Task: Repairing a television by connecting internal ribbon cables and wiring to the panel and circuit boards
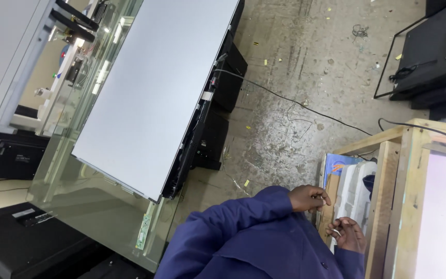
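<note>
While the right hand pinches, fingers curl.

Far from my hands a large white display panel lies on a glass surface. Nearer, a black cable crosses the concrete floor; dark panels lie beyond.

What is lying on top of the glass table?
A large white panel lies flat on the glass table, over a black frame. A narrow green circuit strip is near the edge. Anything beneath the panel is hidden.
</note>
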